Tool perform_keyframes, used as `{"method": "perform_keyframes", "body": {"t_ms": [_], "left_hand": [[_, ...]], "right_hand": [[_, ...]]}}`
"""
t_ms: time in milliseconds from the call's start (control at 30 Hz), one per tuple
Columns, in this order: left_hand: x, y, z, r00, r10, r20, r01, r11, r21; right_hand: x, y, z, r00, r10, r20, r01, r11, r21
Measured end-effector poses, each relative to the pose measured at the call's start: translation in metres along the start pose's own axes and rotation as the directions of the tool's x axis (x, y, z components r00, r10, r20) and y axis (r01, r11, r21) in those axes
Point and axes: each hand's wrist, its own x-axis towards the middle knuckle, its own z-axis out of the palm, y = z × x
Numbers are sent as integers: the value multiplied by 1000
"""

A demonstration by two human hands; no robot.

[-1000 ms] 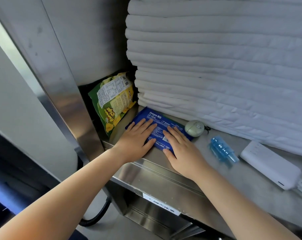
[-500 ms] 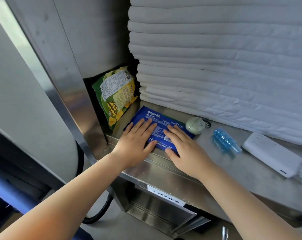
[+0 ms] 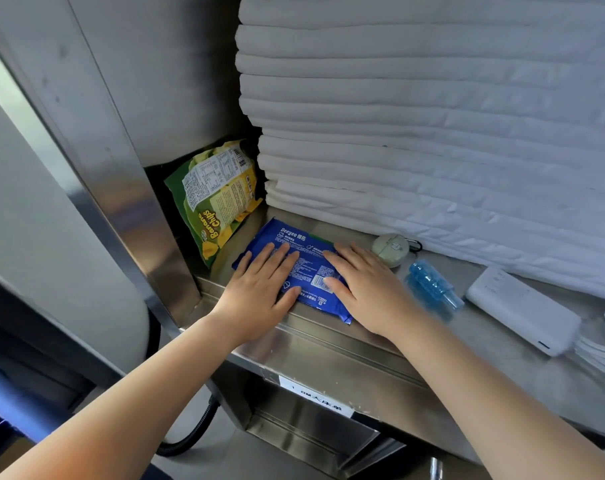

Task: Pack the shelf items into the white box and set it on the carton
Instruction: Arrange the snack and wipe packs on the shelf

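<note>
While both of my hands lie on it, the blue wipes packet (image 3: 309, 271) sits at the front lip of the steel shelf (image 3: 329, 348). Its long axis runs from about 10 o'clock to 4 o'clock, roughly along that lip. My left hand (image 3: 259, 289) covers the 10 o'clock end and my right hand (image 3: 367, 289) the 4 o'clock end. The fingers are straight and flat on the wrapper with nothing curled round it, so neither hand grasps it yet. Both touch it, so neither is nearer. I judge the lift needs thumbs under the near long edge at the lip. The banana chips bag (image 3: 218, 199) leans at 11 o'clock of the packet. The round green case (image 3: 390, 250) sits just beside my right hand at 1 o'clock. The white box and carton are out of view.
</note>
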Motion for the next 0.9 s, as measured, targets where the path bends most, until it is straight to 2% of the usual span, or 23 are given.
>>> {"method": "perform_keyframes", "body": {"t_ms": [267, 400, 467, 600, 900], "left_hand": [[0, 2, -2, 999, -16, 36, 17, 1000, -23], [1, 1, -3, 998, -11, 56, 12, 1000, -16], [3, 1, -5, 998, -16, 59, 16, 1000, -5], [11, 13, -7, 996, 76, 47, -76, 997, 9], [7, 26, 0, 991, 132, 21, -133, 991, 23]], "right_hand": [[-21, 14, -7, 1000, 6, -5, -6, 1000, 15], [-28, 10, -11, 998, 43, -46, -37, 991, 131], [-33, 8, -10, 999, 38, -17, -35, 986, 164], [-41, 3, -3, 999, -9, 50, 4, 994, 110], [-58, -1, -2, 1000, 3, 0, -3, 992, 127]]}}
